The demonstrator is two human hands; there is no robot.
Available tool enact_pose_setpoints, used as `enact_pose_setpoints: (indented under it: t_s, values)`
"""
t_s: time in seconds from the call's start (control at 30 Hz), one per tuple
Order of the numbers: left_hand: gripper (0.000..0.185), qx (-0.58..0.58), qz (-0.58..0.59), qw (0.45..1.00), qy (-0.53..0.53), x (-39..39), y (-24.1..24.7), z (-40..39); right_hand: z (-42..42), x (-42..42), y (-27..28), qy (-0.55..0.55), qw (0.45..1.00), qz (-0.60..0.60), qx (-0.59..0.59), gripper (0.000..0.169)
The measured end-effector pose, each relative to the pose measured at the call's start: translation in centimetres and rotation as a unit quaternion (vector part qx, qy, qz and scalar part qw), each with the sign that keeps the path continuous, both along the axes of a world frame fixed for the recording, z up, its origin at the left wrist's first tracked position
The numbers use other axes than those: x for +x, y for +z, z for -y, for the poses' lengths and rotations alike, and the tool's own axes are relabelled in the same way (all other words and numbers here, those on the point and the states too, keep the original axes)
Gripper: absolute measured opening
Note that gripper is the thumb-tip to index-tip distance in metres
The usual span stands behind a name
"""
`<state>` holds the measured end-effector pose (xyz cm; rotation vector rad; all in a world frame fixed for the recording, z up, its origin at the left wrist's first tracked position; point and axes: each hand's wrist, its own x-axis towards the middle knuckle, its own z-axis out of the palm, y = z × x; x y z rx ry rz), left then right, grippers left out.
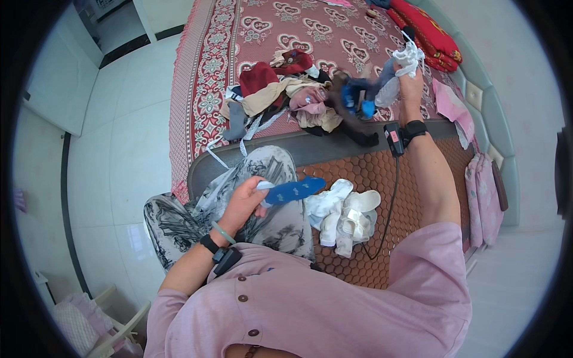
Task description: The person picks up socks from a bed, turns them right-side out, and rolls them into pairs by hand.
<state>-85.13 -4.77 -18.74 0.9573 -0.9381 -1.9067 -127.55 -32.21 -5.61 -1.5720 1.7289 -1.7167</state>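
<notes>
My left hand (245, 199) pinches the pale cuff of a blue patterned sock (295, 189), which points to the right above my knee. Stretched out over the bed, my right hand (409, 85) grips a white lacy fabric item (408, 57) with thin straps. Grey-blue cloth (386, 80) hangs beside that hand, blurred; whether I hold it as well is unclear. A mixed heap of socks and other garments (309, 96) lies to its left, with blurred dark and blue pieces (358, 96) nearest. White socks (347, 212), one with a bow, lie in a small pile by my knee.
I sit on a brown honeycomb-textured mat (423, 179) with a dark border. A heart-patterned bedspread (273, 27) lies beyond. Along the padded headboard (483, 96) are a folded red quilt (429, 36), a pink cloth (454, 107) and a pink floral bundle (481, 197). A black cable (394, 192) runs from my right wrist device.
</notes>
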Motion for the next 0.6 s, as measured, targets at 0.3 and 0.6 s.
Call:
enact_pose_setpoints:
  t_s: [0.3,0.6]
  values:
    - [0.016,-0.006,0.012,1.000,0.026,-0.3,0.4,-0.2,-1.3,-3.3,0.3,-0.028,0.989,-0.124,0.081,0.054]
    - [0.015,-0.005,0.022,0.999,0.023,-0.5,-0.1,-0.1,-4.4,-3.0,-6.0,-0.032,0.898,-0.439,-0.006,0.043]
